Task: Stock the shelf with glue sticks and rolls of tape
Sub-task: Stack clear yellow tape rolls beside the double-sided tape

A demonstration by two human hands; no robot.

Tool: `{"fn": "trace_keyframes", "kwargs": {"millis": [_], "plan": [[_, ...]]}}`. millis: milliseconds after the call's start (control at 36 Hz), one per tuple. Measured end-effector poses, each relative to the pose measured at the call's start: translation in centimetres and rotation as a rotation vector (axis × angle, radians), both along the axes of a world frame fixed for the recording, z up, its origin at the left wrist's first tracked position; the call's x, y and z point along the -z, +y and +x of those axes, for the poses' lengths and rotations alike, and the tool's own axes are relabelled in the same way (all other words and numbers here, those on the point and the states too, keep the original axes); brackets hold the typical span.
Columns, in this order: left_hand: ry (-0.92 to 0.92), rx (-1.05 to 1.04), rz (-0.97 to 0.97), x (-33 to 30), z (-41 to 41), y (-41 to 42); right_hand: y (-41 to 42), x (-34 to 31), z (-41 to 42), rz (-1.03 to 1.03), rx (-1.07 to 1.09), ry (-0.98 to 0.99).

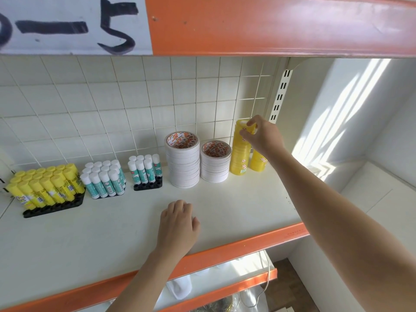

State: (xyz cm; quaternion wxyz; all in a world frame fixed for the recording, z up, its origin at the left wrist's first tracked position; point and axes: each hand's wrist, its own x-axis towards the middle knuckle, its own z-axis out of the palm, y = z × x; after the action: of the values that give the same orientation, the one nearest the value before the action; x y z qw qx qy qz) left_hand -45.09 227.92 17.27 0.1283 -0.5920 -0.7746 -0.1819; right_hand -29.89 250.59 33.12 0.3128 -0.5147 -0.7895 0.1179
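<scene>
Right hand [262, 134] pinches the top roll of the tall yellow tape stack [240, 152], right of center, at the back of the shelf [112, 226]. Left hand [177, 224] rests flat on the shelf, lower center, fingers relaxed, holding nothing. White tape stacks [182, 163] stand just left of the yellow; glue sticks [45, 185] in black trays at far left.

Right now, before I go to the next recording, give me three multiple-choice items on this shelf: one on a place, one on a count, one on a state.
1. Where is the tall yellow tape stack?
A. right of the white tape stacks
B. left of the glue sticks
C. on the lower shelf

2. How many white tape stacks stand on the shelf?
A. one
B. two
C. four

3. What is the left hand doing?
A. gripping a glue stick
B. lifting a tray
C. resting flat on the shelf

Answers:
1 A, it stands at the row's right end, under the right hand.
2 B, a taller and a shorter one.
3 C, fingers flat, nothing held.
</scene>
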Motion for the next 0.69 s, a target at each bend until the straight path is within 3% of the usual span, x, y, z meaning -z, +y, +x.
{"fn": "trace_keyframes", "kwargs": {"millis": [694], "plan": [[-0.044, 0.003, -0.029, -0.33, 0.05, -0.19, 0.40, 0.62, -0.24, 0.012, 0.019, -0.062]]}}
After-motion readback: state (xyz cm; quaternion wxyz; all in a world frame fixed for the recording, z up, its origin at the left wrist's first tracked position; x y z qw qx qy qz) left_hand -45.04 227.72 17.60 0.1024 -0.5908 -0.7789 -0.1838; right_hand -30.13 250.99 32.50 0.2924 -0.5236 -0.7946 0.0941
